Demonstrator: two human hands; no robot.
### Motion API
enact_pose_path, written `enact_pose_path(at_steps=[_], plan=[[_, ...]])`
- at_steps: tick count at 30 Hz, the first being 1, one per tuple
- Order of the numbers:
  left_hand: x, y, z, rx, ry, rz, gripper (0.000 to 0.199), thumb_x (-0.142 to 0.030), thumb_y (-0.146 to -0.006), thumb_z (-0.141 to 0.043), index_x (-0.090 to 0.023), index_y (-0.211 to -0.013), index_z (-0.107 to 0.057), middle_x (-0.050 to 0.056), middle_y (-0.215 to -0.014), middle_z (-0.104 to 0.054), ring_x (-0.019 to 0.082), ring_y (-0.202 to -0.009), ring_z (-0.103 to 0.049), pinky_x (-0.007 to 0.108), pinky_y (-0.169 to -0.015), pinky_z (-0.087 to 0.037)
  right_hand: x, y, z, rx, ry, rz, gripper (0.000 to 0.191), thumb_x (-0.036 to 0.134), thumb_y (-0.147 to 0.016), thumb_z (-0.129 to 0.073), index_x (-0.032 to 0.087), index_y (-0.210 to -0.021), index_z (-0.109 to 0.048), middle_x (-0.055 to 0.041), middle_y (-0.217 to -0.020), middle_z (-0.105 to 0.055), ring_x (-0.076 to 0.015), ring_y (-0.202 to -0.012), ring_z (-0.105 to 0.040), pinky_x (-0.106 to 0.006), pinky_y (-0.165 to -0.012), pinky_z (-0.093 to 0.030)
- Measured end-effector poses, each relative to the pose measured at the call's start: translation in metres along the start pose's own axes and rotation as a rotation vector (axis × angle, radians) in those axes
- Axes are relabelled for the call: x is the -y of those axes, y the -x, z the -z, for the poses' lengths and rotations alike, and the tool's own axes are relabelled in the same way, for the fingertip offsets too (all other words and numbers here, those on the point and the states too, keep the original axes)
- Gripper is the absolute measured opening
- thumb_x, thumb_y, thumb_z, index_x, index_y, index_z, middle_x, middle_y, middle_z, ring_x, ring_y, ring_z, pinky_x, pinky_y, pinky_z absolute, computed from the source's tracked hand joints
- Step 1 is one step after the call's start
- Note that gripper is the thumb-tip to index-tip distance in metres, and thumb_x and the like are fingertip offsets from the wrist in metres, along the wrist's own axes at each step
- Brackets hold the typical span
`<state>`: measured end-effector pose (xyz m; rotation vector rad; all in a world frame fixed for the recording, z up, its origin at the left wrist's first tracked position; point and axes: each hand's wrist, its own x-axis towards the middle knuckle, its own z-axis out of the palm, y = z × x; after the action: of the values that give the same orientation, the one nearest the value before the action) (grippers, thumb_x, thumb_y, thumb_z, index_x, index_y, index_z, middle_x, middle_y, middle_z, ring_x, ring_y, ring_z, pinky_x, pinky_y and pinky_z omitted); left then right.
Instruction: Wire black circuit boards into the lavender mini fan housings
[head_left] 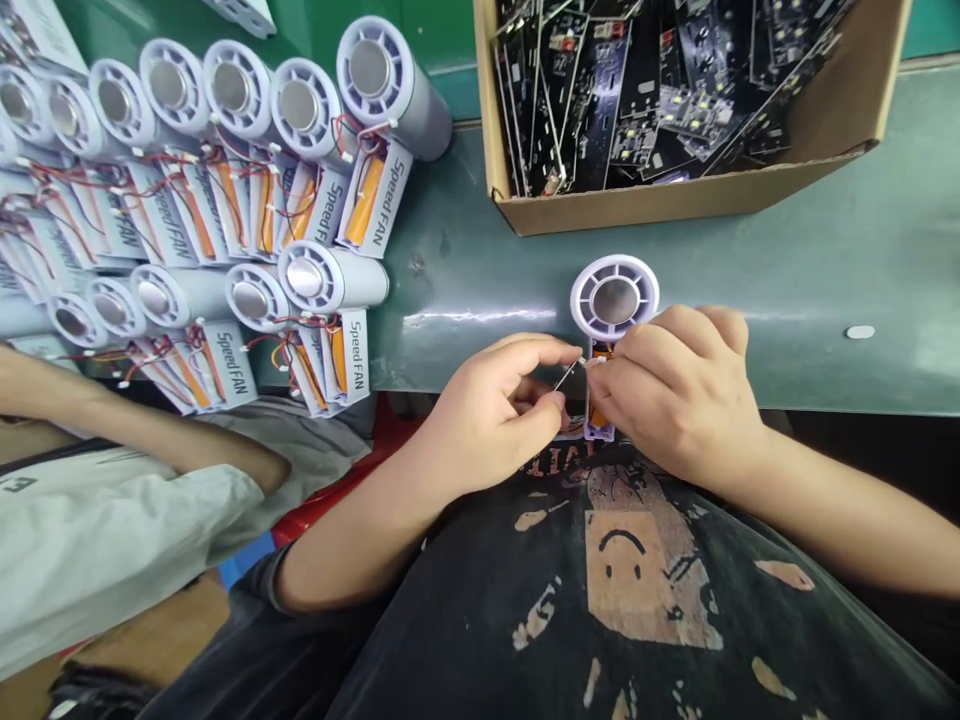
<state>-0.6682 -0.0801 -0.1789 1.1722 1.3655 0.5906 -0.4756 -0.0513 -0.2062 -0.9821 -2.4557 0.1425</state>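
Note:
A fan unit with a round lavender head [615, 298] lies at the table's front edge, its open handle with an orange battery pointing toward my body. My left hand [510, 410], left of the handle, pinches a small thin board [566, 376] between thumb and index finger, seen nearly edge-on. Over the handle's right side, my right hand [675, 395] has its fingers pressed together on a small white connector [595, 362] beside the board. The right fingertips hide part of the handle and whatever wire lies under them.
A cardboard box [690, 205] of circuit boards stands behind the fan. Several similar fans [337, 275] lie in rows at the left, wires exposed. A small white piece [859, 332] rests on the table [810, 270] at the right. Another person's arm [142, 425] is at the left.

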Motion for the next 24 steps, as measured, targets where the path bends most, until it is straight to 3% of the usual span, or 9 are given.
enact_pose_path(at_steps=[2,6,10,14,19,24], plan=[[0.001,-0.002,0.0,0.001,-0.008,0.005,0.032,-0.008,-0.079,-0.058,-0.017,-0.108,-0.068,0.006,-0.101,-0.071,0.011,-0.062,-0.067,0.021,-0.048,-0.056,-0.001,-0.001,0.003,0.051,-0.012,0.003,0.028,0.013,-0.09,-0.055,0.02,-0.063,-0.054,-0.0036,-0.072,-0.054,-0.0189,-0.074,-0.042,-0.038,-0.066,-0.026],[0.001,-0.009,0.003,0.085,0.041,0.084,0.034,-0.006,-0.079,-0.057,-0.018,-0.108,-0.067,-0.002,-0.063,-0.067,0.014,-0.053,-0.066,0.023,-0.045,-0.056,-0.002,-0.004,0.006,0.15,-0.043,0.039,0.028,0.012,-0.092,-0.048,0.02,-0.066,-0.058,-0.0055,-0.069,-0.049,-0.0208,-0.074,-0.042,-0.039,-0.064,-0.026],[-0.004,-0.016,0.004,0.135,0.095,0.107,0.03,-0.002,-0.076,-0.06,-0.018,-0.1,-0.069,-0.003,-0.059,-0.065,0.013,-0.047,-0.063,0.023,-0.041,-0.053,-0.003,-0.01,0.011,0.241,-0.059,0.091,0.029,0.008,-0.09,-0.045,0.02,-0.068,-0.059,-0.0066,-0.067,-0.048,-0.022,-0.073,-0.042,-0.039,-0.063,-0.026],[-0.004,-0.019,0.005,0.114,0.129,0.08,0.027,-0.003,-0.075,-0.061,-0.019,-0.095,-0.068,-0.004,-0.058,-0.064,0.011,-0.044,-0.06,0.021,-0.038,-0.049,-0.002,-0.012,0.01,0.193,-0.023,0.07,0.028,0.011,-0.092,-0.048,0.02,-0.067,-0.057,-0.006,-0.069,-0.05,-0.0216,-0.074,-0.045,-0.038,-0.064,-0.027],[0.001,-0.019,0.008,0.194,0.26,0.21,0.024,-0.007,-0.08,-0.057,-0.018,-0.1,-0.062,-0.003,-0.056,-0.064,0.011,-0.04,-0.059,0.021,-0.038,-0.048,0.0,-0.004,0.005,0.088,-0.011,-0.019,0.031,0.016,-0.093,-0.056,0.02,-0.062,-0.053,-0.0037,-0.067,-0.052,-0.0189,-0.071,-0.045,-0.037,-0.065,-0.027],[0.003,-0.021,0.008,0.204,0.304,0.211,0.02,-0.01,-0.081,-0.06,-0.017,-0.1,-0.062,-0.003,-0.057,-0.063,0.012,-0.044,-0.061,0.023,-0.04,-0.05,0.001,0.0,0.005,0.055,-0.029,-0.044,0.029,0.017,-0.093,-0.057,0.021,-0.064,-0.057,-0.0027,-0.069,-0.057,-0.0191,-0.072,-0.045,-0.037,-0.067,-0.029]])
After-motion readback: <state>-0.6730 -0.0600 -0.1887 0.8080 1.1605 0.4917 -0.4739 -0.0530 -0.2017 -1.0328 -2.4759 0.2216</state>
